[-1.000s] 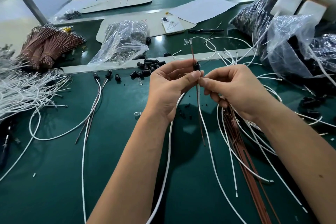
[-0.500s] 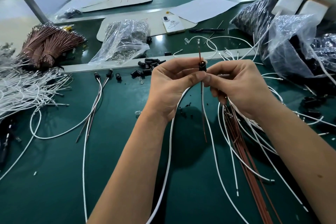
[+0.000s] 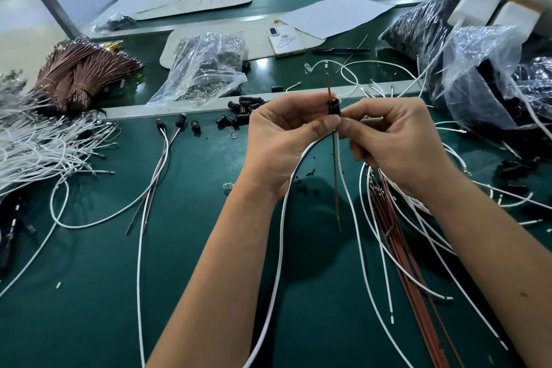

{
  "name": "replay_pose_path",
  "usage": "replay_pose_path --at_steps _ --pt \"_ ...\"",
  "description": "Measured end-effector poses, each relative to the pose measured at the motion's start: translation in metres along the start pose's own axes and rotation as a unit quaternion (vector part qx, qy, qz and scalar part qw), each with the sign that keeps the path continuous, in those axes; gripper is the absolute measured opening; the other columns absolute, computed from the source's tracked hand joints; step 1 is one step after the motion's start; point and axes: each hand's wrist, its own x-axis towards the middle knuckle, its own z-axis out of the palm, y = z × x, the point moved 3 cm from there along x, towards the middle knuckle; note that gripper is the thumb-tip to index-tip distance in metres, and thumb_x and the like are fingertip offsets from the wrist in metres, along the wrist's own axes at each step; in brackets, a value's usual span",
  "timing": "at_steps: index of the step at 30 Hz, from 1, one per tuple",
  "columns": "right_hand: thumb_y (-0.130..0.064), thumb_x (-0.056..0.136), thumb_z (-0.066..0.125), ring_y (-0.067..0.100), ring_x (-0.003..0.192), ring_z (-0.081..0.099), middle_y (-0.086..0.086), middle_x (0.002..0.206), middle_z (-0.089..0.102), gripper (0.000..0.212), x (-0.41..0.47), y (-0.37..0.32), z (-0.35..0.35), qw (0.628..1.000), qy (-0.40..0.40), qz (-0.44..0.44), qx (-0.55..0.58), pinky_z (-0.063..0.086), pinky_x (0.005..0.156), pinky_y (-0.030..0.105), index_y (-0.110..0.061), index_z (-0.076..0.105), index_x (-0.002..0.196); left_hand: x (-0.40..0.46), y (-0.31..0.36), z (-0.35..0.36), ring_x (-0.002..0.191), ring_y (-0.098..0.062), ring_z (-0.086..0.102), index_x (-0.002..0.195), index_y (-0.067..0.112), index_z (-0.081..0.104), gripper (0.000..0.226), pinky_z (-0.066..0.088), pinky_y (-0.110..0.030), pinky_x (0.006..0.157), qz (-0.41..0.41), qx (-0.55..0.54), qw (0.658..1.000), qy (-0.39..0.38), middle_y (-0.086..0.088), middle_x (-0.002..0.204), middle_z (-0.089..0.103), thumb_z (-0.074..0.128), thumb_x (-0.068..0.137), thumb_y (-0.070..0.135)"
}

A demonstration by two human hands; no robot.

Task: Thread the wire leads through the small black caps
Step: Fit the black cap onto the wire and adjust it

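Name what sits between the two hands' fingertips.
In the head view, a small black cap on a brown wire, pinched by left hand and right hand.

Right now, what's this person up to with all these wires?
A person is fitting wires through small black caps at a green table. Both hands meet above the table: the left hand and right hand pinch one black cap between their fingertips. A brown wire already runs through it, sticking out the top and hanging below, beside a white wire. Spare caps lie just behind the hands.

Loose white wires [image 3: 373, 248] beside bare mat [image 3: 194, 263]
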Motion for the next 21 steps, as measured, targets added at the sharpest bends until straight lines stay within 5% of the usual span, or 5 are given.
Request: replay_pose_path --at_steps 6,21 --pt "-0.045 0.087 0.079 0.024 0.046 0.051 0.014 0.060 0.062 0.019 -0.0002 0.0020 0.0005 0.999 -0.004 -0.011 -0.031 0.037 0.044 0.025 -0.026 0.078 0.090 0.0006 -0.0006 -0.0020 0.077 -0.015 0.072 0.094 0.004 0.072 0.029 0.059 -0.028 0.077 -0.002 0.045 0.999 0.016 -0.006 0.086 0.077 0.074 0.075 -0.017" --pt "-0.041 0.088 0.079 0.018 0.048 0.054 0.012 0.061 0.064 0.022 -0.0001 0.0059 0.0018 0.999 -0.002 -0.002 -0.051 0.041 0.045 0.025 -0.020 0.078 0.085 0.0016 -0.0072 -0.0061 0.081 -0.018 0.073 0.096 0.007 0.073 0.032 0.058 -0.029 0.078 -0.022 0.009 0.998 0.066 -0.010 0.086 0.076 0.078 0.073 -0.014"
